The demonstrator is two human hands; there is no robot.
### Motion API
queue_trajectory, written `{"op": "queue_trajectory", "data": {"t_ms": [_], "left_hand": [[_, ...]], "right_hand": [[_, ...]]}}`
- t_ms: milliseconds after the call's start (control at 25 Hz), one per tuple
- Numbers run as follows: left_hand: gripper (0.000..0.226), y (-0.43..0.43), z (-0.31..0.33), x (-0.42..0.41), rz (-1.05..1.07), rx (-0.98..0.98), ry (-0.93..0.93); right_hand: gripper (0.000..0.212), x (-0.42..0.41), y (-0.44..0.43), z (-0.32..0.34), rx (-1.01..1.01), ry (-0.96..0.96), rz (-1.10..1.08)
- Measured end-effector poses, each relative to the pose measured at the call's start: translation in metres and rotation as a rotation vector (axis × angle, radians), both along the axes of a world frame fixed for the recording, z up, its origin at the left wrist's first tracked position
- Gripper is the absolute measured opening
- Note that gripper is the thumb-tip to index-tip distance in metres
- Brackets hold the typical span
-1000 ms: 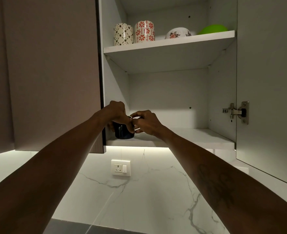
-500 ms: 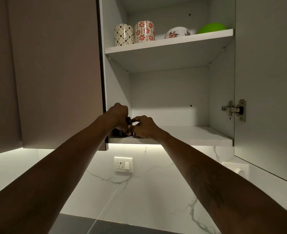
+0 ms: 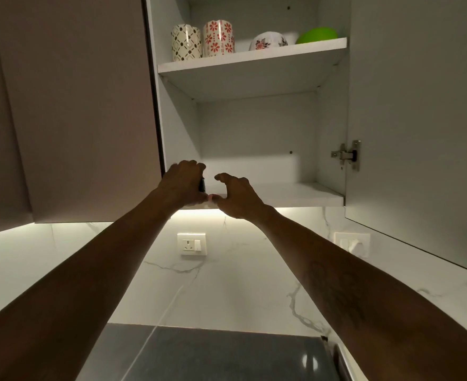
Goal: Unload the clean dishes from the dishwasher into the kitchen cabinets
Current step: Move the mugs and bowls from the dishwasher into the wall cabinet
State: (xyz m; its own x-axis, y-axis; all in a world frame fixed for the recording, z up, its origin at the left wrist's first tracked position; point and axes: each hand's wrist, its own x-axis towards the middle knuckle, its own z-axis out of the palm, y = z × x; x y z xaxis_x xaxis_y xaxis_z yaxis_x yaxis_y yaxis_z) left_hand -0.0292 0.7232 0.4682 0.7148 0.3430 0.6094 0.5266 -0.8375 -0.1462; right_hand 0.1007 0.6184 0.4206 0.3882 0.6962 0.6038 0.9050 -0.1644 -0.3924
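Left hand [image 3: 182, 185]: raised to the front left corner of the lower shelf, fingers curled round the dark mug; grip looks closed on it, though the hand hides most of the contact
Dark mug [image 3: 202, 185]: only a thin dark sliver shows past the left fingers, at the lower shelf's left front edge, beside the cabinet's left wall
Right hand [image 3: 238, 197]: just beside the left, thumb and fingers spread in a loose curve, holding nothing, clear of the mug
Lower shelf [image 3: 295, 194]: white, lit from beneath
Upper shelf [image 3: 254, 58]: carries a brown-patterned cup [image 3: 186, 43], a red-flowered cup [image 3: 218, 37], a floral bowl [image 3: 266, 41] and a green bowl [image 3: 317, 35], in a row left to right
Cabinet door [image 3: 419, 119]: swung open on the right, hinge [image 3: 347, 155] showing
Wall socket [image 3: 191, 244]: on the marble wall below the cabinet, between the forearms
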Motion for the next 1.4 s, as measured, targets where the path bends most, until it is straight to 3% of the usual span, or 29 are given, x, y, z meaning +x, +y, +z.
{"op": "queue_trajectory", "data": {"t_ms": [160, 440, 1040, 1400], "left_hand": [[0.095, -0.031, -0.009, -0.017, -0.072, 0.022, 0.055], [0.089, -0.096, -0.064, -0.061, -0.296, -0.097, 0.082], [0.083, -0.343, -0.263, -0.086, -0.649, -0.457, 0.454], [0.074, -0.525, -0.401, -0.073, -0.646, -0.515, 0.745]], "right_hand": [[0.074, -0.026, -0.044, -0.01, -0.012, -0.064, -0.133], [0.082, -0.09, -0.128, -0.056, -0.069, -0.081, -0.317], [0.075, -0.164, -0.423, -0.244, -0.275, 0.187, -0.544], [0.068, -0.164, -0.605, -0.359, -0.393, 0.434, -0.566]]}}
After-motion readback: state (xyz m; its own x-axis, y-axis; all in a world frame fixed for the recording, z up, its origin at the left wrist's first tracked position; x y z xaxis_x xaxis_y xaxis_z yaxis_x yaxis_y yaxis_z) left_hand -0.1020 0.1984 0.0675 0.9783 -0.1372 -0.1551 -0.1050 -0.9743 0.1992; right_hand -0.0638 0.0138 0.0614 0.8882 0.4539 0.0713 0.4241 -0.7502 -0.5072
